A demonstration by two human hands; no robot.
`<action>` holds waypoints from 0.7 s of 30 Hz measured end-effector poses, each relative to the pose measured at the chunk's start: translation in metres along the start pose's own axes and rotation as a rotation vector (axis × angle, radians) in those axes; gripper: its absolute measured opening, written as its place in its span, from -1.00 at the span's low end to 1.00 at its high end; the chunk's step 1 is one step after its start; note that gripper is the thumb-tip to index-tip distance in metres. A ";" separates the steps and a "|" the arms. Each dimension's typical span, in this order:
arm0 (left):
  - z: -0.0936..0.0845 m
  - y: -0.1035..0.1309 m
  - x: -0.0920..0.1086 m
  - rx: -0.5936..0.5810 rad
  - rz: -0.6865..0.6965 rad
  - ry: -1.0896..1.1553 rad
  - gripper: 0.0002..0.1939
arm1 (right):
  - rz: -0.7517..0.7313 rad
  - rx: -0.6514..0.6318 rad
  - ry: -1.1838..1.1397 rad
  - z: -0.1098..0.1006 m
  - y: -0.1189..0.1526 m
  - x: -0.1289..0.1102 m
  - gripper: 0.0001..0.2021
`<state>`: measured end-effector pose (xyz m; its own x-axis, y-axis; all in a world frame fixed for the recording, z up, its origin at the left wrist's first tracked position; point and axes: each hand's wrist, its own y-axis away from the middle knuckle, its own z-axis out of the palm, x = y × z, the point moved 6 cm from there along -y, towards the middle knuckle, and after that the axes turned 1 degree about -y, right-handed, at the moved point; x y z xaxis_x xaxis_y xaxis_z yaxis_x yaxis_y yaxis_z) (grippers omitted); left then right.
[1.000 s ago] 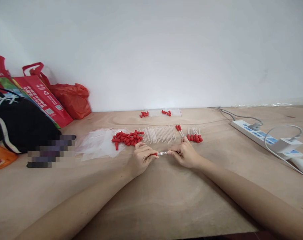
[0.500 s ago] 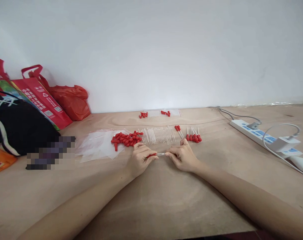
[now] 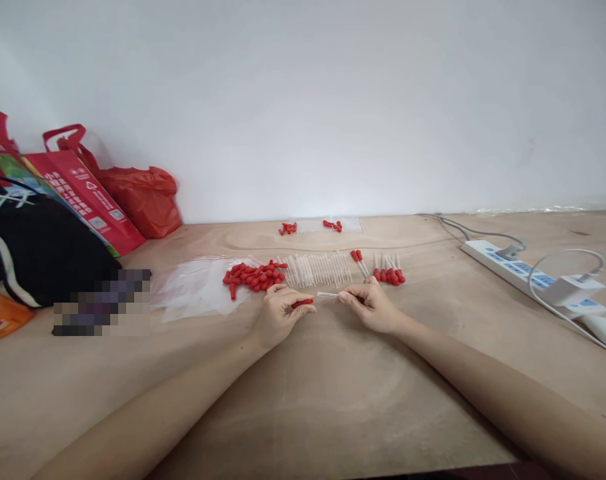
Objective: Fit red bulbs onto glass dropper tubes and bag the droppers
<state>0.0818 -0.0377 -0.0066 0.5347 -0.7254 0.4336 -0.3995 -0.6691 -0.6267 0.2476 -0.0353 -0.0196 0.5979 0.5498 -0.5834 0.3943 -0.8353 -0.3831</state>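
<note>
My left hand (image 3: 280, 312) is closed on a red rubber dropper bulb (image 3: 303, 303), whose open end points right. Between the thumb and fingers of my right hand (image 3: 370, 307) is a clear glass dropper tube (image 3: 327, 295). The tube's free end points left, a small gap from the bulb. Just behind my left hand lies a pile of red bulbs (image 3: 253, 276). Beyond both hands is a row of loose glass tubes (image 3: 317, 270). Two droppers with red bulbs (image 3: 357, 256) and a cluster of several more droppers (image 3: 389, 275) lie behind my right hand.
Clear plastic bags (image 3: 193, 290) lie left of the bulb pile. Near the wall is another bag (image 3: 353, 225) with red bulbs about it. A white power strip (image 3: 503, 260) with cables is at right. Red bags (image 3: 143, 200) and a black bag (image 3: 43, 247) stand at left.
The glass tube and the red bulb, end to end before, are now apart. My right hand has moved slightly up with the tube, which now points left beside the bulb.
</note>
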 end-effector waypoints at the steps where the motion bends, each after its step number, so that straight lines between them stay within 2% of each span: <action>1: 0.000 0.000 -0.001 -0.001 -0.009 0.002 -0.81 | -0.008 0.007 0.008 0.000 0.001 -0.002 -0.65; 9: 0.001 -0.001 -0.002 -0.010 -0.040 0.024 -0.86 | -0.060 0.021 0.040 0.003 0.005 -0.013 -0.75; 21: 0.001 0.001 0.001 0.006 -0.025 0.011 -0.80 | -0.135 0.028 0.108 0.009 0.007 -0.020 -0.78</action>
<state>0.0823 -0.0387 -0.0076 0.5358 -0.7104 0.4563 -0.3821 -0.6859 -0.6193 0.2319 -0.0522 -0.0173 0.6130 0.6524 -0.4457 0.4575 -0.7530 -0.4729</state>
